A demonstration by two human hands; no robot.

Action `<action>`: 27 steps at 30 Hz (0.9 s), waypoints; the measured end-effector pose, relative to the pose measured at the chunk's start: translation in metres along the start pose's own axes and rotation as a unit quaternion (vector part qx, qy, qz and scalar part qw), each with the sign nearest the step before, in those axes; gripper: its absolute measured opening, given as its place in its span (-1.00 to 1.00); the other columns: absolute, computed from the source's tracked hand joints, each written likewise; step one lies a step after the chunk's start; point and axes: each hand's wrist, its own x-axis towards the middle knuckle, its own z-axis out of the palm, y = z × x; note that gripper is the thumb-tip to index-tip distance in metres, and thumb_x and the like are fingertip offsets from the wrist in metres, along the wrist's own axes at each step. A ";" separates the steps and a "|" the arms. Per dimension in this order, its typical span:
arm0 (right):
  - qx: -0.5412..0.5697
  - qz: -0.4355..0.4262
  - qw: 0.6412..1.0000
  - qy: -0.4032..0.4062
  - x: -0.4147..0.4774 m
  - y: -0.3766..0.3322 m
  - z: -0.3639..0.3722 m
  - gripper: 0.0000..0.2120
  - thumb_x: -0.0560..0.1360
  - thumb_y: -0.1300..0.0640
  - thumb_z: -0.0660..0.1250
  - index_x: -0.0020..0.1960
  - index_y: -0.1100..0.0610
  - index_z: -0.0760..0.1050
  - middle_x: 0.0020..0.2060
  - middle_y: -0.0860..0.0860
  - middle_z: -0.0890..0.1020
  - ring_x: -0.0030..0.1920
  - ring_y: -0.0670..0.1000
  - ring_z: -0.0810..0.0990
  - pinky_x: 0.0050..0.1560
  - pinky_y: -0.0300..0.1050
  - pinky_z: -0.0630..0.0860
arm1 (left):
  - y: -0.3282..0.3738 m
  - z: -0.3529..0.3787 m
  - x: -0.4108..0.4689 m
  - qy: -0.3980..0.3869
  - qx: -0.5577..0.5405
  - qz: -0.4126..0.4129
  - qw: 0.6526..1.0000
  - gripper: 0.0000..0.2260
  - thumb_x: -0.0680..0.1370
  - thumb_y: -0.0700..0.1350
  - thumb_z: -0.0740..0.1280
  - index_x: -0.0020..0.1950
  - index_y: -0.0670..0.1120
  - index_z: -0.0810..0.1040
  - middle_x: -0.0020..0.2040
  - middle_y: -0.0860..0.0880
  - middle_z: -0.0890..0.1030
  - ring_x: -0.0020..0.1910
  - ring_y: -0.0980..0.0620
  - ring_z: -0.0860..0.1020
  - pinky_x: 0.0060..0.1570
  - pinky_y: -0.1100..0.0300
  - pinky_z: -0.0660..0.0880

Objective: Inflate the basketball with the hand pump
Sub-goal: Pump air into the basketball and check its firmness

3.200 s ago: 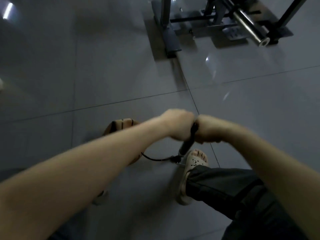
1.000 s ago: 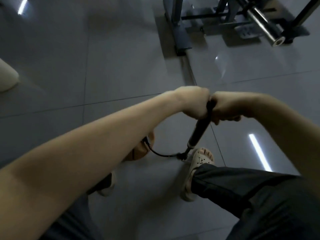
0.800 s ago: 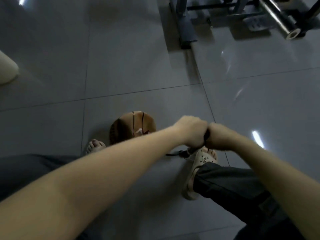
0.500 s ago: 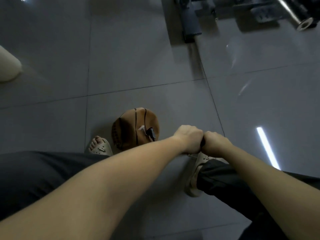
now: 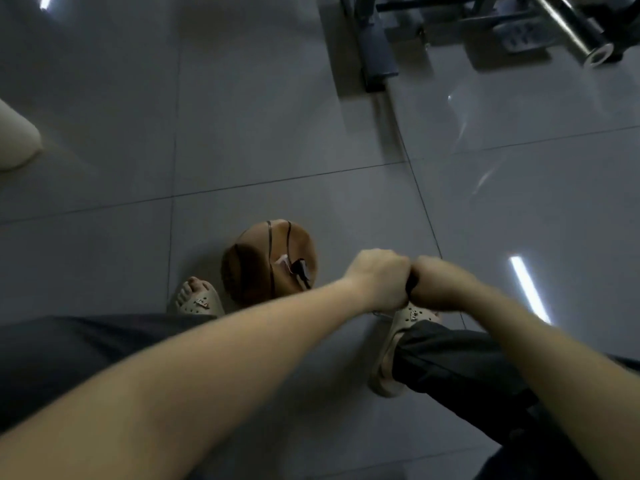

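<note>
In the head view, the left hand (image 5: 379, 278) and the right hand (image 5: 437, 285) are seen as fists pressed knuckle to knuckle. Both are curled tightly round the black handle of the hand pump (image 5: 411, 288), of which only a dark sliver is shown between them. The pump's barrel is hidden beneath the fists, so its base cannot be made out. The brown rubber basketball with dark seams (image 5: 258, 268) is laid on the grey tiled floor (image 5: 277, 133), to the left of the hands and slightly beyond them, apart from both. A small black hose fitting (image 5: 300, 270) is seen fixed to the ball's near-right face, beside a pale patch. The beige perforated sandal on the left foot (image 5: 198, 302) is set just beside the ball's lower left edge. The beige sandal on the right foot (image 5: 401, 336) is placed directly under the hands, with a dark trouser leg (image 5: 467, 368) running back from it. At the upper right, a dark metal gym frame with a steel bar (image 5: 568, 27) is set on the floor, well apart from the ball.
</note>
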 end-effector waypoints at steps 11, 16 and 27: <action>-0.002 0.006 0.999 -0.035 -0.011 -0.009 -0.032 -0.92 0.51 0.12 0.38 -0.12 0.13 0.54 -0.25 0.06 0.60 -0.33 0.02 0.55 -0.30 -0.10 0.54 | -0.001 -0.021 0.016 -0.040 0.046 0.004 0.998 -0.88 0.51 -0.03 0.35 -0.16 -0.05 0.52 -0.14 -0.03 0.64 -0.11 -0.11 0.65 -0.23 0.14 0.50; 0.078 -0.024 0.997 0.008 -0.051 -0.012 -0.115 -0.97 0.48 0.27 0.39 -0.12 0.23 0.60 -0.38 0.06 0.53 -0.49 -0.02 0.41 -0.50 -0.18 0.38 | 0.008 -0.121 -0.001 0.015 0.016 0.025 0.999 -0.80 0.50 0.01 0.36 -0.29 -0.02 0.51 -0.35 0.04 0.55 -0.39 0.05 0.52 -0.46 0.21 0.37; -0.038 0.002 0.999 0.037 0.017 0.002 0.022 -0.87 0.50 0.03 0.26 -0.01 0.02 0.53 -0.21 -0.02 0.60 -0.22 0.03 0.59 -0.13 0.00 0.61 | -0.015 0.030 0.025 -0.029 0.034 0.014 0.999 -0.82 0.50 -0.10 0.27 -0.02 -0.08 0.63 -0.03 -0.09 0.68 -0.08 -0.16 0.65 -0.21 0.13 0.43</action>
